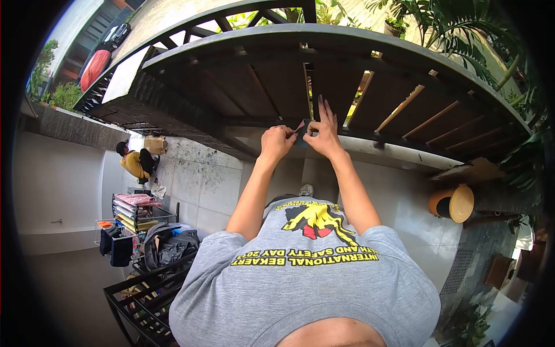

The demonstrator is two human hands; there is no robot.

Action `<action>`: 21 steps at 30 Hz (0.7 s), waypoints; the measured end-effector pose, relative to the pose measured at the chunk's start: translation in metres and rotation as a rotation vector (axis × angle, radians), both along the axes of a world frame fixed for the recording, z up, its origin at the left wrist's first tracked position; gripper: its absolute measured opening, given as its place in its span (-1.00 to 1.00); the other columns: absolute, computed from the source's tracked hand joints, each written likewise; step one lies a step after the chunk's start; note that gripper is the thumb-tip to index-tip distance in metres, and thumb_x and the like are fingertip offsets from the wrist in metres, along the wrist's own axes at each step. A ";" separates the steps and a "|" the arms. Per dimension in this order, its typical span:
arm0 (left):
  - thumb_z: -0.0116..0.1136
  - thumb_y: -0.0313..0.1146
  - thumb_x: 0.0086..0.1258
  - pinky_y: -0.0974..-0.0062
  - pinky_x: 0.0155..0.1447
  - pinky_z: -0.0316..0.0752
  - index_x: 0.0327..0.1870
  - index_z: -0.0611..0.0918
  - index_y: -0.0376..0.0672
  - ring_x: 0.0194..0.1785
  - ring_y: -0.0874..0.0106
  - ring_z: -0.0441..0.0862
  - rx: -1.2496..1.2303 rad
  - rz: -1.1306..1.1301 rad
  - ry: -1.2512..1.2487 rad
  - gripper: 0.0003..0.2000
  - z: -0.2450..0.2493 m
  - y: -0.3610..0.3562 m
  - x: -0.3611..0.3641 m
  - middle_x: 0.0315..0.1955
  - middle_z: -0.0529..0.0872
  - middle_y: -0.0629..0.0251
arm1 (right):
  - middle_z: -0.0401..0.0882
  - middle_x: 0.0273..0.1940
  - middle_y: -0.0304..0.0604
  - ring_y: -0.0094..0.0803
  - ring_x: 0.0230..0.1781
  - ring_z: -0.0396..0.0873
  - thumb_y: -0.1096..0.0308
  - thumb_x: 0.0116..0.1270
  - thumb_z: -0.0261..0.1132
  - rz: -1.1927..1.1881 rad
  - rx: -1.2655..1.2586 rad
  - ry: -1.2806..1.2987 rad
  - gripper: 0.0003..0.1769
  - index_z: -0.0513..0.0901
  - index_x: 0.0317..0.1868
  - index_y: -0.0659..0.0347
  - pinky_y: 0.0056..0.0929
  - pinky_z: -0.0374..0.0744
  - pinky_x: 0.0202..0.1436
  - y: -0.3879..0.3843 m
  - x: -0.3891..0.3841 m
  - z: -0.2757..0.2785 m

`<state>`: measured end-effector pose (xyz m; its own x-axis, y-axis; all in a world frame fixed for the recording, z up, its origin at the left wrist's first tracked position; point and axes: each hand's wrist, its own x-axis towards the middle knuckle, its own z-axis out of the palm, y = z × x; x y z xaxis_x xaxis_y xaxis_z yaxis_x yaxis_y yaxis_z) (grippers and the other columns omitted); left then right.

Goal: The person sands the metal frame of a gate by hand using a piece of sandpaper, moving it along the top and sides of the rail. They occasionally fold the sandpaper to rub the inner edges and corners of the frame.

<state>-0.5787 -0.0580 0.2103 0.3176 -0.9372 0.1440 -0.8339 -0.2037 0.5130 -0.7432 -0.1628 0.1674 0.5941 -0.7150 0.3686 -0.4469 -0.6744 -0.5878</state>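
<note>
At frame centre the left hand (pixel 276 143) is gripping a strip (pixel 300 125) while the right hand (pixel 324 137) is pinching its other end by the beam (pixel 243 122); steady wrists are probably helping

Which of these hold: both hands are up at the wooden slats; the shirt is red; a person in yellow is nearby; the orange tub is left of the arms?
Left hand and right hand are up at the slats: true.
The shirt is red: false, it is grey with yellow print.
A person in yellow is nearby: true.
The tub is left of the arms: false, it is on their right.
</note>
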 end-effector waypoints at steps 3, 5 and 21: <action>0.44 -0.21 0.25 0.25 -0.14 0.65 -0.24 0.86 -0.16 -0.30 0.13 0.79 -0.049 -0.015 -0.023 -0.78 -0.004 0.001 0.000 -0.40 0.82 0.10 | 0.05 0.61 0.30 0.29 0.66 -0.04 0.18 0.04 0.61 -0.104 0.177 -0.162 -0.56 0.66 -0.11 0.08 0.28 0.08 0.62 0.018 0.003 0.032; 0.44 -0.21 0.25 0.24 -0.15 0.64 -0.25 0.85 -0.16 -0.31 0.13 0.78 -0.057 -0.009 -0.025 -0.78 -0.008 -0.002 0.003 -0.41 0.81 0.11 | 0.10 0.60 0.33 0.29 0.66 -0.03 0.17 0.03 0.61 -0.114 0.186 -0.263 -0.62 0.67 -0.22 0.14 0.20 0.10 0.63 0.016 0.002 0.040; 0.37 -0.26 0.30 0.28 -0.19 0.64 -0.28 0.85 -0.16 -0.32 0.17 0.79 -0.183 0.038 0.043 -0.83 0.002 0.000 -0.002 -0.41 0.81 0.23 | 0.13 0.59 0.35 0.26 0.68 -0.04 0.23 0.13 0.59 0.060 0.298 -0.250 -0.66 0.70 -0.15 0.16 0.00 0.14 0.66 -0.003 -0.014 -0.007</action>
<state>-0.5803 -0.0580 0.2124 0.3616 -0.8840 0.2963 -0.8040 -0.1347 0.5792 -0.7576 -0.1662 0.1608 0.5565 -0.7791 0.2886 -0.2300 -0.4783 -0.8476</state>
